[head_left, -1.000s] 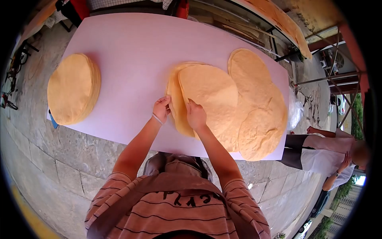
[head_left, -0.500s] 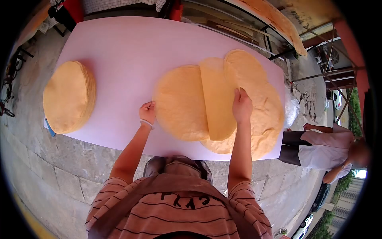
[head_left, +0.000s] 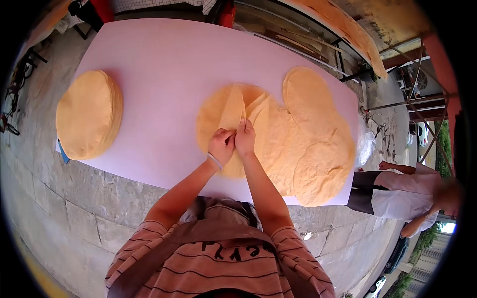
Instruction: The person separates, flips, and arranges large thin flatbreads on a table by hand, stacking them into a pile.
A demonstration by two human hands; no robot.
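Observation:
My left hand (head_left: 221, 146) and my right hand (head_left: 244, 137) are side by side above a thin, round, yellowish pancake (head_left: 211, 111). Both hands are closed, pinching edges of the sheet, which is creased into upright folds (head_left: 233, 107) between and beyond the fingers. Part of it is covered by my hands and forearms. Just right of my hands, wrinkled pancakes (head_left: 278, 144) overlap on the pale pink table (head_left: 159, 59). Further right lie a smoother oval pancake (head_left: 308, 92) and a crumpled one (head_left: 323, 171).
A tall, neat stack of round pancakes (head_left: 84, 116) stands at the table's left end, with a blue object (head_left: 63, 153) under its edge. Clear plastic (head_left: 366, 144) hangs by the right edge. Another person (head_left: 397, 191) stands at right. A rack (head_left: 348, 37) is behind the table.
My right hand has moved left, carrying the edge of the sheet over to my left hand. My left hand has moved right onto the sheet, which is now bunched in folds.

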